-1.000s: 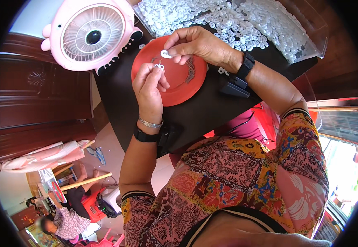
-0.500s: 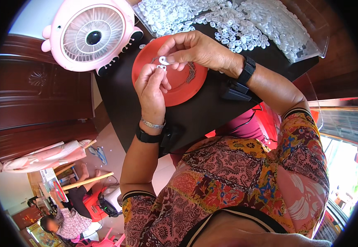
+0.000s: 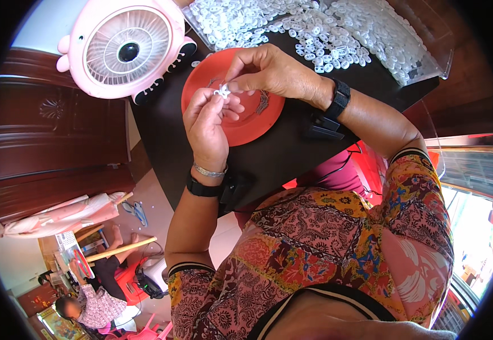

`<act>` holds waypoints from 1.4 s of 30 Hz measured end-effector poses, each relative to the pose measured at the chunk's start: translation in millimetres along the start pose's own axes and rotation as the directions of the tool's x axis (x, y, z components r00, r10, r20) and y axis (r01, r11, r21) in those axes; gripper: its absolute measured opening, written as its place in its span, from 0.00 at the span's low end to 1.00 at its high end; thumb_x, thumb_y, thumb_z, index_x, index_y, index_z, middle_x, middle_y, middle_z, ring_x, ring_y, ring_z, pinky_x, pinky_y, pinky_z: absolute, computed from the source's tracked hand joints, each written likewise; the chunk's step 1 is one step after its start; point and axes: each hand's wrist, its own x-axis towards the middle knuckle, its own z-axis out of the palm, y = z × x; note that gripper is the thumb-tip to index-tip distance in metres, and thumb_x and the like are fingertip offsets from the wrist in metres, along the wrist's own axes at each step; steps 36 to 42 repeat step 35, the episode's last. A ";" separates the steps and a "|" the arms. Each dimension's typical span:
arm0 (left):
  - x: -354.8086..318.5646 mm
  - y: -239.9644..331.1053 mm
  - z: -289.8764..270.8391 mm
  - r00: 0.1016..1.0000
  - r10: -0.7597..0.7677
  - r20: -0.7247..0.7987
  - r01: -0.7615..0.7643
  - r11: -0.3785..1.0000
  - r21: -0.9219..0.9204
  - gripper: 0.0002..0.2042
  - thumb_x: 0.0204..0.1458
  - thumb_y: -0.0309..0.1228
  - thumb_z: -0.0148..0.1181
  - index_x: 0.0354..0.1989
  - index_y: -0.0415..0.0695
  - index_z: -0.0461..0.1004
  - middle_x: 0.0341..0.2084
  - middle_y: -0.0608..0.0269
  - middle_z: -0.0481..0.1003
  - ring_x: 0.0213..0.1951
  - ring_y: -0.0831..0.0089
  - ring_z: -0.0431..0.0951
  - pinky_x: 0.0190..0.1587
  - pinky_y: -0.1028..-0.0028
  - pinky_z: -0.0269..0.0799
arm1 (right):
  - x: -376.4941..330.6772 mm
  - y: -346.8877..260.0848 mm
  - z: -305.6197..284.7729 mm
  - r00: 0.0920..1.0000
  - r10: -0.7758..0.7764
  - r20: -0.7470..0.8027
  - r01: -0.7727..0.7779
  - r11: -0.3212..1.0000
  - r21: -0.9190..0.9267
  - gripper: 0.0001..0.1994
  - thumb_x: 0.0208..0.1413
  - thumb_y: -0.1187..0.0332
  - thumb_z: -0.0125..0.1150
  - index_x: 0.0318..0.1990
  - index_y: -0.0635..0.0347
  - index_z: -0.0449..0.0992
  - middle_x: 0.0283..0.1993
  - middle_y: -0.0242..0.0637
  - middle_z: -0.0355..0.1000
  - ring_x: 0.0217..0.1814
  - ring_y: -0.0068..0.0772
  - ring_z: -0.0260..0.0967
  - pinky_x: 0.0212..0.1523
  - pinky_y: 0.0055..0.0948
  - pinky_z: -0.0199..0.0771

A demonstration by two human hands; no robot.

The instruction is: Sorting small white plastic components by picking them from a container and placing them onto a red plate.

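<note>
Over a red-orange plate [image 3: 249,133], my two hands meet at small white plastic pieces [image 3: 222,90] with round holes. My left hand [image 3: 206,127] pinches one piece between thumb and forefinger, its other fingers loosely curled. From the upper right, my right hand [image 3: 274,73] is closed in a pinch on another white piece, pressed up against the left one. The fingertips hide much of both, so I cannot tell whether they are joined. On the plate lies a cluster of thin grey bits [image 3: 262,103], too small to name.
Heaps of similar white pieces [image 3: 337,42] fill clear trays and spill onto the dark table [image 3: 161,141]. A pink animal-shaped fan [image 3: 93,79] stands at the upper left. A person [image 3: 102,306] sits low at the far lower left, near red stools.
My right hand has lowered its white piece from just above the left hand's piece to contact with it. The left hand has barely moved.
</note>
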 end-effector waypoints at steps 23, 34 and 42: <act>-1.7 -0.7 1.8 0.996 -0.043 -0.076 0.057 0.978 0.199 0.08 0.55 0.29 0.49 0.26 0.41 0.67 0.17 0.67 0.68 0.18 0.81 0.66 0.21 0.83 0.58 | 1.4 -3.4 -0.7 0.991 0.096 -0.094 -0.077 0.978 0.192 0.06 0.55 0.71 0.61 0.39 0.63 0.76 0.32 0.31 0.76 0.30 0.15 0.73 0.32 0.13 0.74; -2.7 -0.4 0.5 0.995 -0.052 -0.083 0.070 0.969 0.237 0.08 0.55 0.30 0.48 0.28 0.40 0.69 0.18 0.66 0.68 0.18 0.79 0.67 0.21 0.82 0.58 | 0.2 -2.5 2.0 0.998 0.020 -0.057 -0.016 0.998 0.064 0.07 0.55 0.71 0.61 0.39 0.64 0.77 0.32 0.29 0.75 0.32 0.15 0.71 0.35 0.15 0.73; -2.5 -0.8 0.7 0.996 -0.050 -0.079 0.068 0.969 0.236 0.08 0.55 0.31 0.49 0.28 0.40 0.69 0.17 0.66 0.68 0.18 0.79 0.67 0.21 0.82 0.58 | -0.6 -4.2 1.8 0.999 0.017 -0.046 -0.015 0.999 0.048 0.07 0.55 0.71 0.61 0.40 0.63 0.77 0.33 0.30 0.76 0.32 0.15 0.71 0.36 0.15 0.73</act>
